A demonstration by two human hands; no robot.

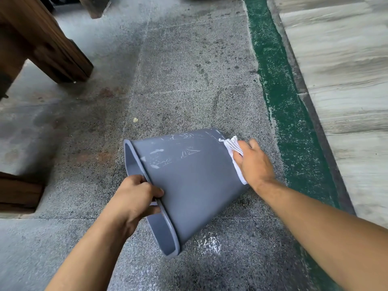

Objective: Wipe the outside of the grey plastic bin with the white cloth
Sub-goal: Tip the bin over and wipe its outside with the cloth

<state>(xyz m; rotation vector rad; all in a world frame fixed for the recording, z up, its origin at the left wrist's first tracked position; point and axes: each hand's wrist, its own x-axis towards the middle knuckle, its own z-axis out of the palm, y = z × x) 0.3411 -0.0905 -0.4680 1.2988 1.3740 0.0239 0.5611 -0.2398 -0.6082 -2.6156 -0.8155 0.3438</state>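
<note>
The grey plastic bin (189, 181) lies tipped on its side over the stone floor, its open mouth toward the lower left and its base toward the right. White smears mark its upper wall. My left hand (136, 196) grips the bin's rim, thumb on the outside wall. My right hand (254, 162) presses the folded white cloth (233, 147) against the bin's base end; much of the cloth is hidden under the palm.
Speckled grey stone floor (189, 80) lies all around. Dark wooden furniture legs (48, 49) stand at the upper left, another wooden piece (19, 194) at the left edge. A green painted strip (281, 101) and a pale stone ledge (346, 70) run along the right. White specks (210, 244) dot the floor below the bin.
</note>
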